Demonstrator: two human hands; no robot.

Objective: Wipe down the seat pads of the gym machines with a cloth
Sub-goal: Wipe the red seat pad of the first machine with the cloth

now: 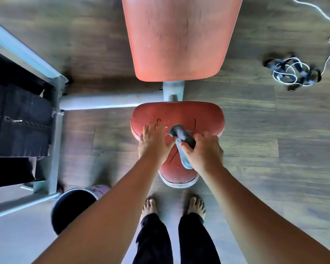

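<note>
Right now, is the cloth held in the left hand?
No, the right hand grips the grey cloth, while the left hand rests flat and open on the red seat pad.

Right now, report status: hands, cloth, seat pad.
Right hand clenched on cloth. Left hand flat, open on red seat pad. Pad surface unobstructed.

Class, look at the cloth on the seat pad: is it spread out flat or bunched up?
Bunched up. The cloth is gripped in the right hand, with crumpled ends sticking out on both sides over the seat pad.
</note>
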